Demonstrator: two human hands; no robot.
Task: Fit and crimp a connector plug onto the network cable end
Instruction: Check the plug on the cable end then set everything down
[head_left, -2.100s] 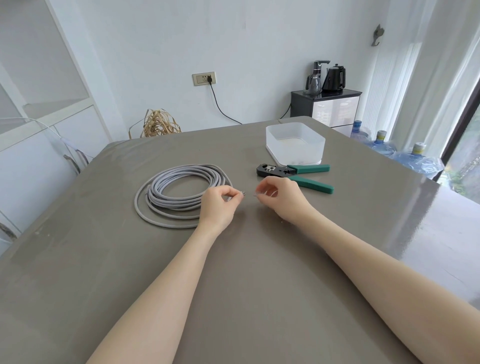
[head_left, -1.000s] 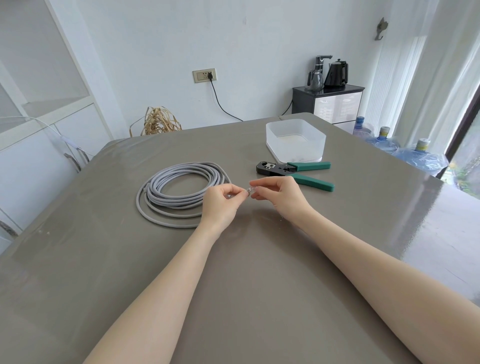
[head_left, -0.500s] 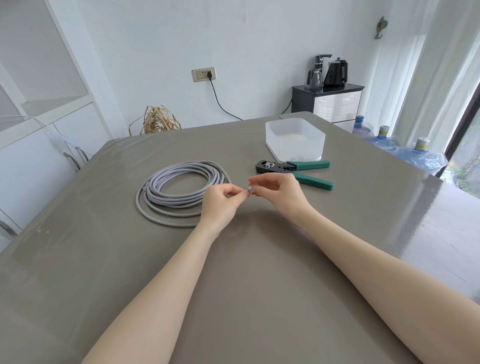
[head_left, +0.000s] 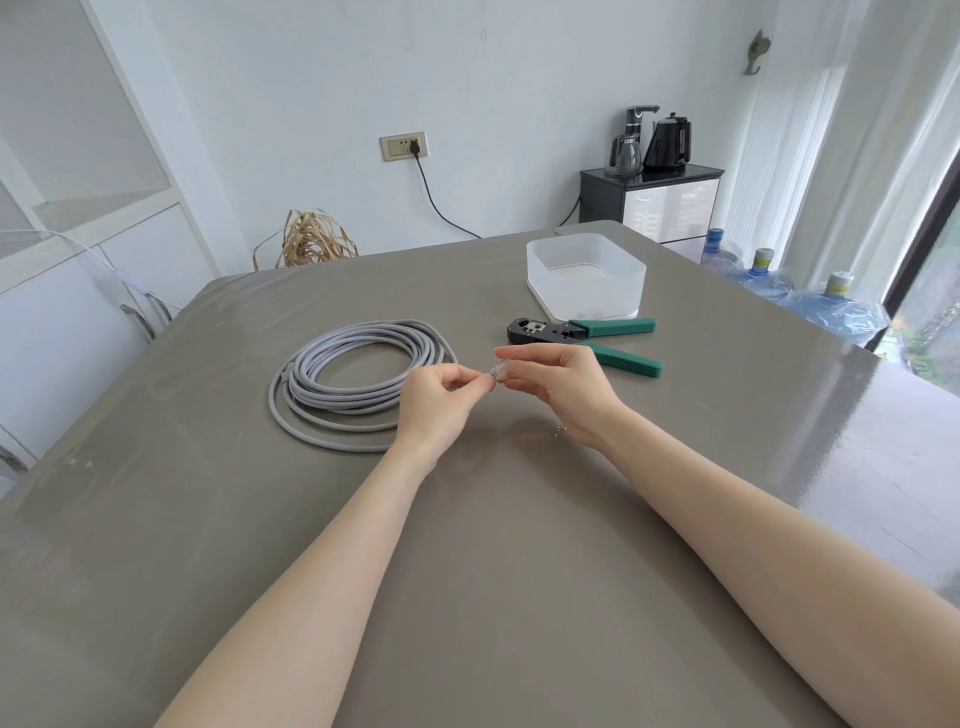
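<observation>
L hand (head_left: 434, 402): hovering over the mid surface, thumb + fingers curling in and pinching the grey cable end, just right of the coil.
R hand (head_left: 558, 387): facing the L hand, fingertips pinching the clear connector plug (head_left: 495, 372); index lying straight along the top of it.
Plug: sitting between the two hands' fingertips, touching the L fingertips; can't tell how far the cable end is going in, too small.
Network cable (head_left: 353, 384): lying coiled on the table (head_left: 156, 519), left of center, one end running up into the L hand.
Crimp tool (head_left: 582, 340): lying flat beyond the R hand, toward the far right of the surface, green handles spreading apart + pointing right, nobody touching it.
Plastic bin (head_left: 587, 275): translucent white, standing near the far edge, just behind the crimp tool.
Small bits (head_left: 560, 429): tiny pale specks lying on the surface beside the R wrist; can't tell what they are.
</observation>
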